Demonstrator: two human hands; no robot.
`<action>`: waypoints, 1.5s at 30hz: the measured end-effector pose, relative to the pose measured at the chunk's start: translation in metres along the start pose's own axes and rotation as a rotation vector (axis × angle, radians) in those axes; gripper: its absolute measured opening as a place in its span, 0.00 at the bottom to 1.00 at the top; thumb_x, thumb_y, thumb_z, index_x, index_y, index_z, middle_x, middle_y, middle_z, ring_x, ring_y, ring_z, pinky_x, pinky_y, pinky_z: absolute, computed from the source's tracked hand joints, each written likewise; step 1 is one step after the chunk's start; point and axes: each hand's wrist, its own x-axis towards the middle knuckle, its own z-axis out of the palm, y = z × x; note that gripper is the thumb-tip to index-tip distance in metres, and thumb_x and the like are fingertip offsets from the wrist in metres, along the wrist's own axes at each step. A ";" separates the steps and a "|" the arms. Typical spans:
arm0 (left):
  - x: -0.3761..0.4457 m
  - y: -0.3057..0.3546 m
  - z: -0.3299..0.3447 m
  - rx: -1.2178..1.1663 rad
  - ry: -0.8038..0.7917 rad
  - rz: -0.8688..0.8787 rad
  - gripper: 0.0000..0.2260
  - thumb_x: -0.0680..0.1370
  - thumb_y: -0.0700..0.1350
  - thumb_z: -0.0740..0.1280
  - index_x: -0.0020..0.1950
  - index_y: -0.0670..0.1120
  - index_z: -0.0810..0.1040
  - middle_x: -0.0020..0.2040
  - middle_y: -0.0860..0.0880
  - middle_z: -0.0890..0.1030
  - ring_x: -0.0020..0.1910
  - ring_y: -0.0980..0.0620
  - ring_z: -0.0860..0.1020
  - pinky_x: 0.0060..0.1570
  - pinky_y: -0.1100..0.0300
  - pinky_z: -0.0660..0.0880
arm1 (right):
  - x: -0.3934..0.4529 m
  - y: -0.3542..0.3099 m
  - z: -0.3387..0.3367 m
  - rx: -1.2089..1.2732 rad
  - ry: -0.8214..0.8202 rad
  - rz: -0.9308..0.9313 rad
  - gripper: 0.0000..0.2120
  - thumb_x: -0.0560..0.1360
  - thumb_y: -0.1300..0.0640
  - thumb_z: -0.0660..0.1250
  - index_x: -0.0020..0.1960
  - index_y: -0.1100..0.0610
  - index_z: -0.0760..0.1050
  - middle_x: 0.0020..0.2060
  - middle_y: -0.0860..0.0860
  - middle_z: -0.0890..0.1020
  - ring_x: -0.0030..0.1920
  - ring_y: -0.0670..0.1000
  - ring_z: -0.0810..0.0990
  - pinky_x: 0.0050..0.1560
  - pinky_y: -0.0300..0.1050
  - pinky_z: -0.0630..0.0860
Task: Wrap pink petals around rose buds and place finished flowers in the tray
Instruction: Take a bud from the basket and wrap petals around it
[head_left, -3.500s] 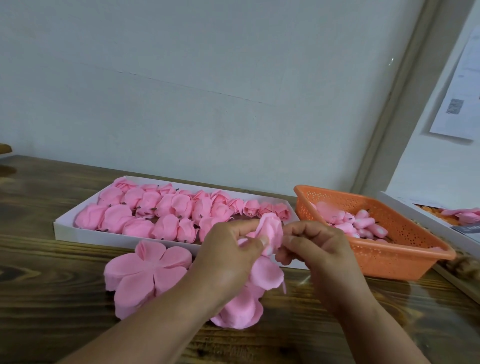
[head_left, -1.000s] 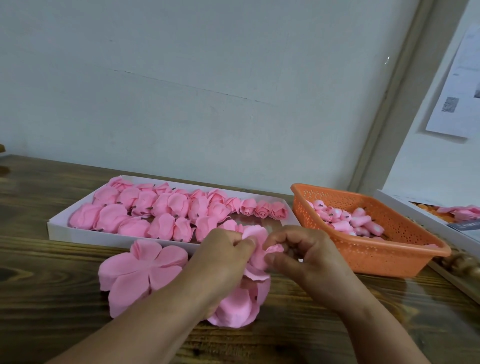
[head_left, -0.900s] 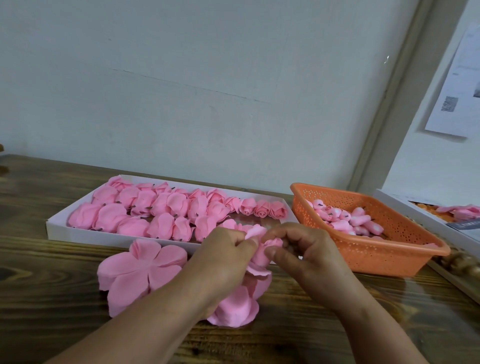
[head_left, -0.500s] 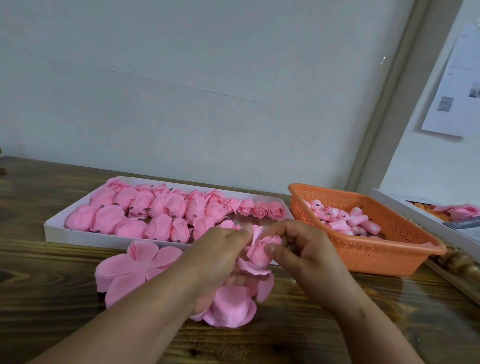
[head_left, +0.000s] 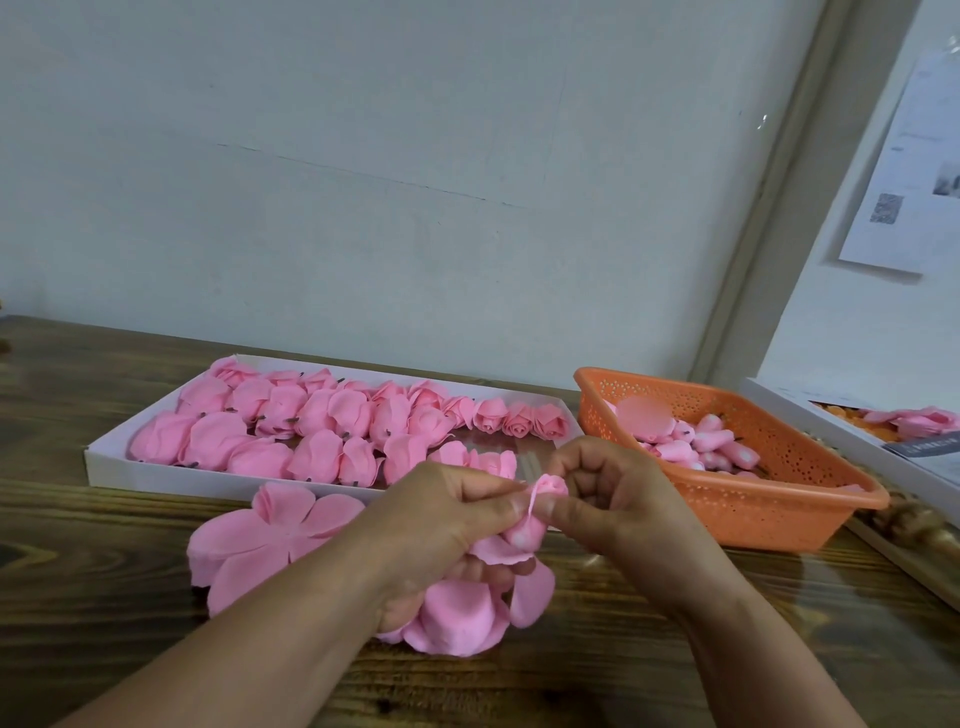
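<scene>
The white tray (head_left: 104, 470) lies on the wooden table (head_left: 78, 597) against the wall. It holds finished pink flowers (head_left: 291, 426) in rows that fill its left and middle sections; a short row of smaller rosebuds (head_left: 517, 420) stands near its far right corner, and a bare strip of tray floor shows at the right end.

The orange perforated basket (head_left: 753, 506) sits just right of the tray. It contains unwrapped pink buds (head_left: 711, 444) piled toward its far side, with one loose round petal (head_left: 643, 414) propped on top.

A flat stack of five-lobed petal sheets (head_left: 260, 545) rests on the table in front of the tray.

Both hands meet over the table, near the tray's front edge. The left hand (head_left: 436, 540) grips a petal sheet (head_left: 462, 618) whose lobes hang below the palm. The right hand (head_left: 613, 506) pinches the rose bud (head_left: 540, 499) between thumb and curled fingers; the bud sits at the centre of the held sheet.

A second white box (head_left: 789, 410) with pink and orange contents is partly visible at the right edge.
</scene>
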 end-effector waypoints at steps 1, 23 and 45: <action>-0.001 0.000 0.000 0.001 -0.005 0.001 0.07 0.74 0.41 0.70 0.49 0.42 0.85 0.43 0.42 0.85 0.39 0.48 0.84 0.44 0.56 0.82 | 0.000 -0.001 0.000 -0.024 0.003 0.000 0.04 0.73 0.67 0.68 0.42 0.63 0.73 0.26 0.47 0.78 0.26 0.39 0.74 0.27 0.29 0.69; 0.003 0.009 -0.006 -0.164 0.018 -0.020 0.13 0.77 0.29 0.57 0.44 0.38 0.80 0.43 0.37 0.84 0.41 0.44 0.85 0.35 0.58 0.81 | 0.003 0.005 0.008 0.015 0.349 0.060 0.06 0.73 0.70 0.66 0.38 0.64 0.74 0.23 0.54 0.77 0.20 0.48 0.71 0.21 0.39 0.68; 0.006 -0.006 -0.002 0.248 0.249 0.257 0.10 0.75 0.42 0.71 0.47 0.47 0.70 0.32 0.43 0.84 0.31 0.48 0.82 0.34 0.55 0.79 | 0.002 0.000 0.014 0.006 0.220 0.060 0.10 0.72 0.71 0.66 0.35 0.61 0.74 0.22 0.55 0.77 0.20 0.49 0.71 0.22 0.37 0.67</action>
